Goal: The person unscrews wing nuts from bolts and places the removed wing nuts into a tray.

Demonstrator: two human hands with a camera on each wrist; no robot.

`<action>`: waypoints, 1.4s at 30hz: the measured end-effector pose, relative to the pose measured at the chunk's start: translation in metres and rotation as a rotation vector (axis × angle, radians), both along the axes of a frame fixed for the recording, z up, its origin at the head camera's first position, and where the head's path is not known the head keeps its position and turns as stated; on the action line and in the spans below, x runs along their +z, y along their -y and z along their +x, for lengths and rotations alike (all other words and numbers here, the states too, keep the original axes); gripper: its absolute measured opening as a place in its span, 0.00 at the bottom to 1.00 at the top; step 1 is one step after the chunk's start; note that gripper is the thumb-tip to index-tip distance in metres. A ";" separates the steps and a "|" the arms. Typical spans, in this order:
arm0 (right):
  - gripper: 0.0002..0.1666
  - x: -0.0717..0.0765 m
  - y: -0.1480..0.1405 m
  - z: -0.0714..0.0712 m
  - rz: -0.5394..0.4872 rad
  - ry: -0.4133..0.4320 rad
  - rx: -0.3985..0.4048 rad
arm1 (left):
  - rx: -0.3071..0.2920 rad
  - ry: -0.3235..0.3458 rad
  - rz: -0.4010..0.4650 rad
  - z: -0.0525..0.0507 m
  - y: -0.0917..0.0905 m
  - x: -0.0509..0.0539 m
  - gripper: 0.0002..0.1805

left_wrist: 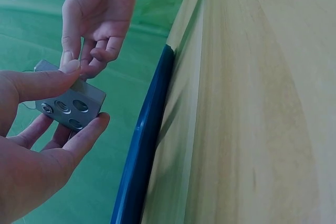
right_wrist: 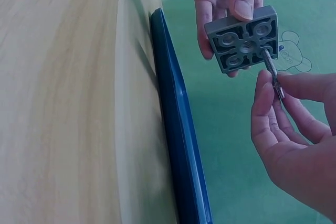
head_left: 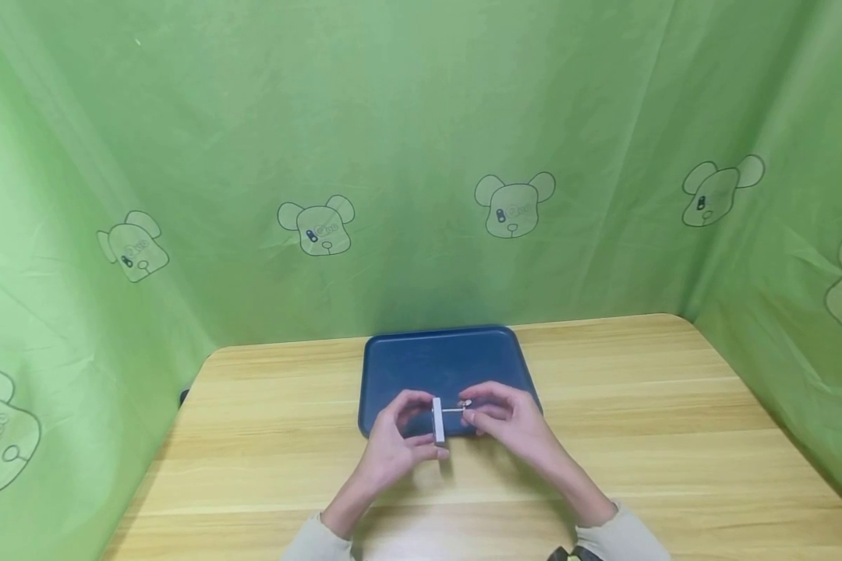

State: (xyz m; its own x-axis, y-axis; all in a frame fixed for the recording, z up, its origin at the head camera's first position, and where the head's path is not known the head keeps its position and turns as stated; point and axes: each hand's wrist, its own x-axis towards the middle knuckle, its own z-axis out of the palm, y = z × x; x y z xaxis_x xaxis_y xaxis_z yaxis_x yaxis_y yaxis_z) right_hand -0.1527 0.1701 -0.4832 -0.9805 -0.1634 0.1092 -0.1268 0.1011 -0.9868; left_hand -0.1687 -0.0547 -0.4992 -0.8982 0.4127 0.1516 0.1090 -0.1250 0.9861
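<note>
My left hand (head_left: 393, 452) grips a square grey plate (right_wrist: 239, 31) by its edges, thumb on one side and fingers on the other. In the right wrist view the plate's ribbed face shows, with round recesses and a hole in the middle. Its other face, with several round holes, shows in the left wrist view. A threaded screw (right_wrist: 271, 66) is pinched by its outer end between the thumb and fingers of my right hand (head_left: 512, 425). Its tip meets the ribbed face off-centre; how deep it sits I cannot tell. Both hands are above the tray's near edge.
A dark blue tray (head_left: 449, 362) lies on the wooden table (head_left: 624, 436) beneath and beyond the hands. Green fabric (head_left: 421, 140) printed with bear heads surrounds the table at the back and sides. A small dark object (head_left: 574, 554) shows at the bottom edge.
</note>
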 end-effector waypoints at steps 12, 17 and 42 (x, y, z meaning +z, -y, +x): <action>0.19 -0.002 -0.001 -0.001 0.022 0.016 -0.009 | 0.012 -0.017 -0.021 -0.001 0.000 -0.001 0.40; 0.16 -0.002 -0.001 -0.001 0.028 0.001 -0.002 | 0.009 -0.015 -0.011 0.000 0.001 -0.002 0.39; 0.14 -0.003 0.000 -0.002 -0.014 -0.021 0.002 | 0.010 -0.006 -0.019 -0.001 0.000 -0.002 0.39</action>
State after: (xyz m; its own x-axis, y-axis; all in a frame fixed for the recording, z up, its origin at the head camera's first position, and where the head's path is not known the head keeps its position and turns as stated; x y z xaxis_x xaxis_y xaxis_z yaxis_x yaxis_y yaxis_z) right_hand -0.1552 0.1705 -0.4858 -0.9777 -0.1633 0.1323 -0.1479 0.0868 -0.9852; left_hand -0.1701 -0.0546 -0.5015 -0.9013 0.4065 0.1497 0.1165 -0.1055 0.9876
